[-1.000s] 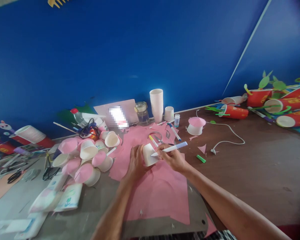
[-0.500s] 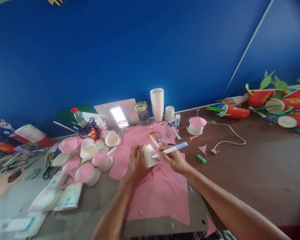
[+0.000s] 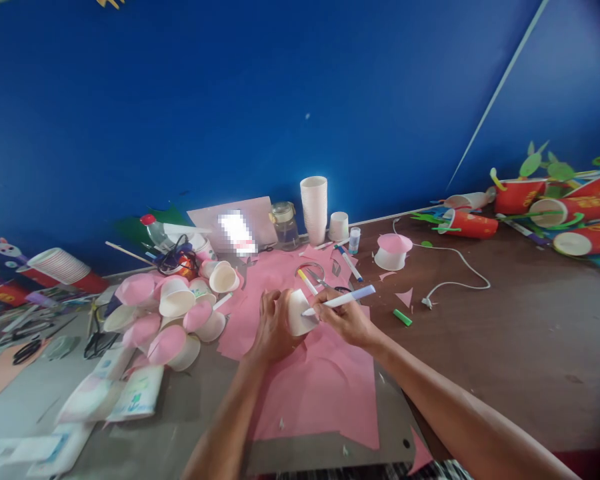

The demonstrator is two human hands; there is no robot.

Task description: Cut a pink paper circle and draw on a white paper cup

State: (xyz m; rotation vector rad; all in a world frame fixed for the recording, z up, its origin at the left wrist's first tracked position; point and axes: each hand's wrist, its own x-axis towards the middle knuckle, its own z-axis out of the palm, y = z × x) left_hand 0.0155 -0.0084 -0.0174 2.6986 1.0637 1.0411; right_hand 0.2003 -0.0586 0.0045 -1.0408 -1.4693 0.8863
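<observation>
Cup point(image 3: 300, 317): white, held between the two hands over the pink paper point(image 3: 325, 400); from where I stand I can't tell whether it rests on the sheet.
Left hand point(image 3: 275, 327): fingers curved around the cup's left side, holding it.
Right hand point(image 3: 343, 317): fingers pinched on a white marker point(image 3: 353, 294), close to its tip.
Marker tip: at the cup's side, pale bluish end slanting up to the right; touching or just short, I can't say.
Scissors point(image 3: 323, 282): just beyond the right hand and partly hidden by it, a yellow-ended pen point(image 3: 307, 281) beside them.
Green cap point(image 3: 403, 317): on the brown tabletop, right of the paper.
Pink-topped cups point(image 3: 167, 345): clustered well to the left, one more point(image 3: 393, 257) standing at right.
Cup stack point(image 3: 314, 213): tall, by the blue wall point(image 3: 260, 100), beside a glass jar point(image 3: 286, 233).
</observation>
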